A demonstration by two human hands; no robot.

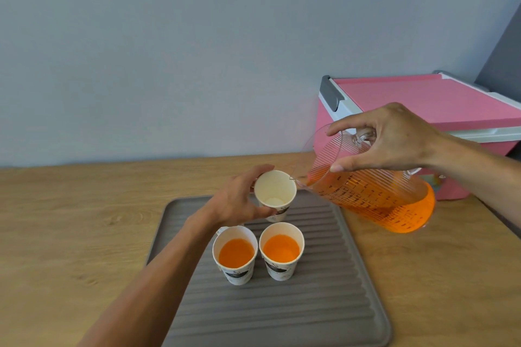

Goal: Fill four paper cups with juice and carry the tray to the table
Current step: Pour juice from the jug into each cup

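A grey ribbed tray [324, 304] lies on the wooden counter. Two paper cups, the left cup [235, 253] and the right cup [281, 249], stand on it side by side, each holding orange juice. Behind them my left hand [239, 200] grips an empty white paper cup [275, 191] at the tray's far edge. My right hand [394, 139] holds a clear measuring jug [375, 200] of orange juice by its handle, tilted left. Its spout touches the empty cup's rim. No juice shows inside that cup. A small part of another white cup peeks out under my left wrist.
A pink cooler box [428, 104] with grey handles and a white rim stands at the back right, close behind the jug. The wooden counter [70, 220] runs left to a pale blue wall.
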